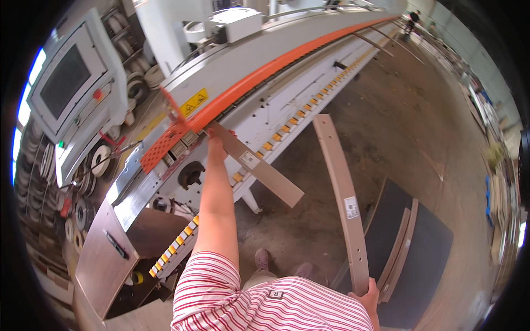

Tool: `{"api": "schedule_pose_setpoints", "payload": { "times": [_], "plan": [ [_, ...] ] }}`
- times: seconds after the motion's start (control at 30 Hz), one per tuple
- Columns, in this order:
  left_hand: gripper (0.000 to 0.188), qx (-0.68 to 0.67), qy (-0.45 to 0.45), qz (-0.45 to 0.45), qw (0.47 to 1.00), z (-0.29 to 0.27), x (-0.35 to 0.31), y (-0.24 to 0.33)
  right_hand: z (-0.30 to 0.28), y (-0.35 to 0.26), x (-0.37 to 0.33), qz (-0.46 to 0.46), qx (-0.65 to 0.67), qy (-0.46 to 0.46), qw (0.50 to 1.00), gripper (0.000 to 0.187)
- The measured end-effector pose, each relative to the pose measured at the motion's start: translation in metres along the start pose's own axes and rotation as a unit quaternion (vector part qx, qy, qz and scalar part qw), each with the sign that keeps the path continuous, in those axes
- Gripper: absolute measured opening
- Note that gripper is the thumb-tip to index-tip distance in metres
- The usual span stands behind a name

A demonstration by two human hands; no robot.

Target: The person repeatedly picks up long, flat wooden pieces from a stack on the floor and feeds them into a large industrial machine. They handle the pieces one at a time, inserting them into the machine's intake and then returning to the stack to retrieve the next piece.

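My left arm reaches forward to a long machine. At its near end my left hand [216, 142] grips the far part of a narrow brown board [270, 177] with a white label. That board lies across the machine's bed at the orange guard, and its near end sticks out over the floor. Low on the right, my right hand [369, 299] is closed around the near end of a second brown board [343, 190]. This one is held up and slants away from me, with small holes near its ends and a white label on its face.
The machine has an orange-edged cover [265, 63] and a row of yellow rollers [285, 128]. A control panel [69, 77] stands at left before shelves of rolls. At right, more narrow brown boards [398, 248] lie on a dark panel [428, 259]. A pen-like object [116, 244] lies on a brown panel [99, 265].
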State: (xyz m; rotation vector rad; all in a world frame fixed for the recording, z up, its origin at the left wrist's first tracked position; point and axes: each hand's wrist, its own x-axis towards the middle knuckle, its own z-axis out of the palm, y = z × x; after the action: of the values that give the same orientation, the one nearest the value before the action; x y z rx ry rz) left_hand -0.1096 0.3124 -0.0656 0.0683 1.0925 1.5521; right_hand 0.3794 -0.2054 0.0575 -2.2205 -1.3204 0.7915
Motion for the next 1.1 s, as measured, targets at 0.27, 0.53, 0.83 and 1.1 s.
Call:
{"api": "schedule_pose_setpoints", "payload": {
  "times": [0.27,0.53,0.83,1.1],
  "plan": [
    [0.044,0.244,-0.134,0.178,0.944,0.007,-0.14,-0.076,0.014,0.013,-0.001,-0.09,-0.045,-0.008,0.995,0.061],
    [0.025,0.196,0.008,0.049,0.979,-0.069,-0.247,-0.063,0.056,-0.053,0.038,-0.229,-0.133,-0.12,0.957,0.053],
    [0.034,0.299,0.116,0.131,0.938,-0.131,-0.125,0.013,0.144,-0.136,0.065,-0.275,-0.135,-0.207,0.929,0.063],
    [0.063,0.391,0.151,0.093,0.903,-0.139,-0.077,0.032,0.164,-0.184,0.078,-0.279,-0.186,-0.23,0.914,0.062]
  ]
}}
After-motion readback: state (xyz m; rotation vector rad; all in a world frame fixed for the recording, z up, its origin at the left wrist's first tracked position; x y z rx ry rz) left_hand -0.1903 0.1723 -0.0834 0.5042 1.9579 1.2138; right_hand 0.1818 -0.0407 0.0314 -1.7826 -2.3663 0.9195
